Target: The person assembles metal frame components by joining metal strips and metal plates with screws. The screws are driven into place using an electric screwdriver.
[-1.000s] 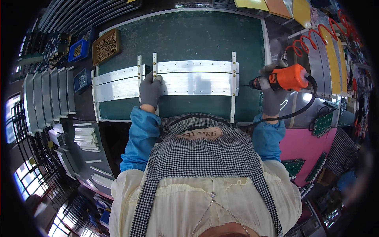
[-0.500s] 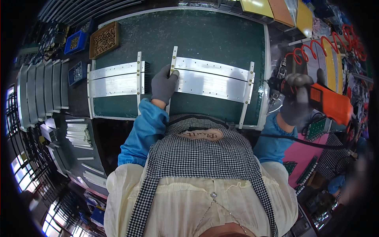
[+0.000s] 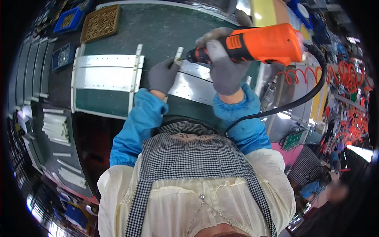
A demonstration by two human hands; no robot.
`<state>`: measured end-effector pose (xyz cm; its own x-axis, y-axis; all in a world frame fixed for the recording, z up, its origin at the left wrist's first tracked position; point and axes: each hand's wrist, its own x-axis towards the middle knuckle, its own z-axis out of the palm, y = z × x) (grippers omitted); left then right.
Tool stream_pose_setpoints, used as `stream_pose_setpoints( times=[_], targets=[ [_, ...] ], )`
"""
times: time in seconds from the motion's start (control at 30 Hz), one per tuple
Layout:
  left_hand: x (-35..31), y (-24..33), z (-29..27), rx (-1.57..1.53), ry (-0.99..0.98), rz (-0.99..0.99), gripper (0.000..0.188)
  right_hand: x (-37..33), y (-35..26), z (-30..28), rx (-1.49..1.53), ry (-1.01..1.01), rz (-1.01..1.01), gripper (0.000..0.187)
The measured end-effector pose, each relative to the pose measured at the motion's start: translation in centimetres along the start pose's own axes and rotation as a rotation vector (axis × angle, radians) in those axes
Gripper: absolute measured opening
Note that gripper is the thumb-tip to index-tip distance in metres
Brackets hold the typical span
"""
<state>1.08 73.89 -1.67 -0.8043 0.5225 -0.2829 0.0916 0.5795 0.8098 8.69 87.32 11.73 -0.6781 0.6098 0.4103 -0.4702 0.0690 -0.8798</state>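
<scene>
Nearest us, our gloved left hand (image 3: 162, 76) pinches the end rail of the metal panel (image 3: 193, 85) lying on the green tabletop (image 3: 158, 27); our right hand (image 3: 223, 65) grips the orange drill (image 3: 262, 44), tip at that rail; a second panel (image 3: 104, 73) lies left.

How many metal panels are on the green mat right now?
2. One metal panel lies alone on the mat's left; the other panel sits under both gloved hands, partly hidden. More may be hidden.
</scene>
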Motion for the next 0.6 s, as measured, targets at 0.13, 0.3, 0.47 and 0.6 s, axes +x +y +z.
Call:
stream_pose_setpoints(
  times=[0.13, 0.3, 0.47, 0.6],
  targets=[
    [0.3, 0.2, 0.4, 0.083, 0.002, 0.028, 0.043, 0.7, 0.8, 1.2, 0.053, 0.089, 0.059, 0.078],
    [0.4, 0.1, 0.2, 0.056, -0.036, -0.005, 0.043, 0.8, 1.5, 1.3, -0.034, 0.026, 0.039, 0.075],
    [0.6, -0.1, 0.0, 0.031, -0.053, 0.003, 0.044, 0.4, 1.3, 1.4, -0.156, -0.046, 0.003, 0.073],
    [0.5, 0.1, -0.3, 0.034, -0.065, 0.009, 0.043, 0.5, 1.3, 1.1, -0.179, -0.092, -0.012, 0.074]
  ],
)
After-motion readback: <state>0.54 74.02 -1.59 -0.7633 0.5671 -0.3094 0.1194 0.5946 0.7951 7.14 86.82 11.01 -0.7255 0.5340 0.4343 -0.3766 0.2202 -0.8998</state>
